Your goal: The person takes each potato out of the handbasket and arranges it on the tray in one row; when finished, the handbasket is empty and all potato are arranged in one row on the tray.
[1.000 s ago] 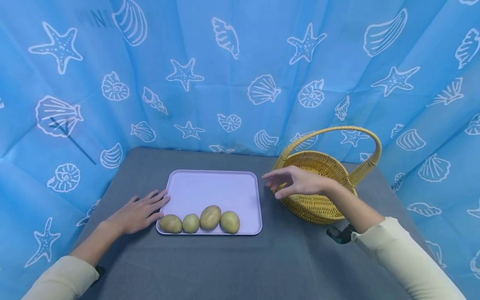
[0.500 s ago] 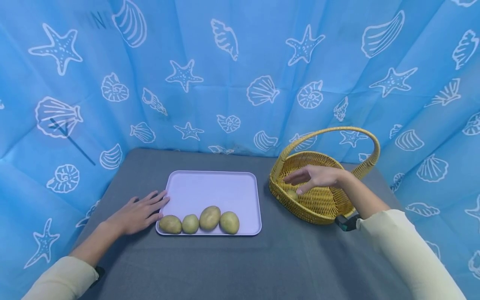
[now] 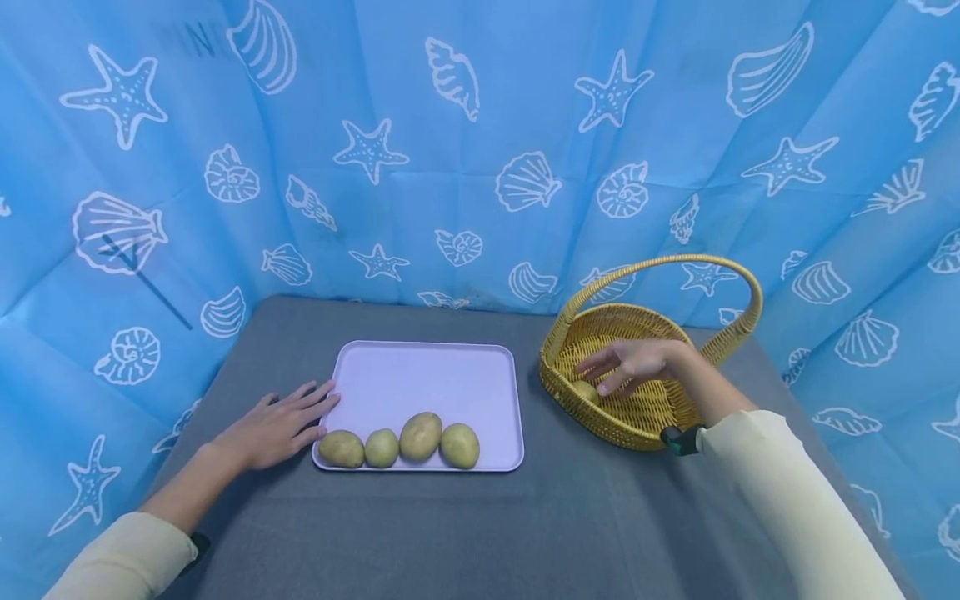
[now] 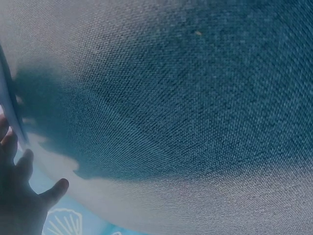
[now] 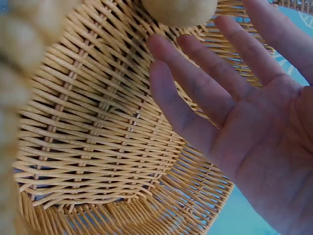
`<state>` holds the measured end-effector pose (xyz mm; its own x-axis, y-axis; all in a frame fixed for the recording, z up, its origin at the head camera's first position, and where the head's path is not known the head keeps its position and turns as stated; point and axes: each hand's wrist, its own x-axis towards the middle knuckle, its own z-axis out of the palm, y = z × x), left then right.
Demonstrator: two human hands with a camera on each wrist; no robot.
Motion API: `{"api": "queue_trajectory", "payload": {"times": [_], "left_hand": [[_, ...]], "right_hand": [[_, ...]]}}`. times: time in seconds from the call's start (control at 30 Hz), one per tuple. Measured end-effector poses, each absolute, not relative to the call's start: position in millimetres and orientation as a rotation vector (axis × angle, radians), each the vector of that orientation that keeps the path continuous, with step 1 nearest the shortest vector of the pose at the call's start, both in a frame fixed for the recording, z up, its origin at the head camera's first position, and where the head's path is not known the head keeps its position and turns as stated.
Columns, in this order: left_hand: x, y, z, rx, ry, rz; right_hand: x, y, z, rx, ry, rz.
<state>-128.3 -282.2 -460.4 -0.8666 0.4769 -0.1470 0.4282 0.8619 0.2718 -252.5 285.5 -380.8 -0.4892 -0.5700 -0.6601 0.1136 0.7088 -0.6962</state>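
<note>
Four potatoes [image 3: 398,444] sit in a row along the near edge of the lilac tray [image 3: 424,375] on the grey counter [image 3: 480,533]. Left hand [image 3: 276,427] lies flat on the counter, fingers straight, fingertips touching the tray's left rim, holding nothing. Farther right, right hand [image 3: 633,365] is inside the wicker basket [image 3: 637,417], fingers spread and relaxed, just over a fifth potato [image 3: 586,391] on the basket floor; not gripping it. Blue seashell curtain [image 3: 480,150] behind.
</note>
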Motion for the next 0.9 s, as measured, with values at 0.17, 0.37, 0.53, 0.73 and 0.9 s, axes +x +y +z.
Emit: {"api": "queue_trajectory", "payload": {"times": [0.17,0.37,0.53,0.73,0.9], "left_hand": [[-127.8,-282.3,-459.4,0.698,2.824,0.354],[-127.6,-283.2,-460.0,0.706,2.83,0.36],[-127.3,-283.2,-459.7,0.706,2.831,0.369],[-127.2,-282.7,-458.5,0.698,2.826,0.372],[-127.5,-283.2,-460.2,0.707,2.829,0.372]], "right_hand": [[-252.1,281.0,-384.6,-0.286,1.913,-0.847],[-252.0,274.5,-388.4,-0.272,1.928,-0.834],[-253.3,271.6,-390.9,-0.285,1.937,-0.84],[-253.6,271.9,-390.9,-0.328,1.944,-0.837],[-252.9,274.0,-391.6,-0.375,1.945,-0.829]]}}
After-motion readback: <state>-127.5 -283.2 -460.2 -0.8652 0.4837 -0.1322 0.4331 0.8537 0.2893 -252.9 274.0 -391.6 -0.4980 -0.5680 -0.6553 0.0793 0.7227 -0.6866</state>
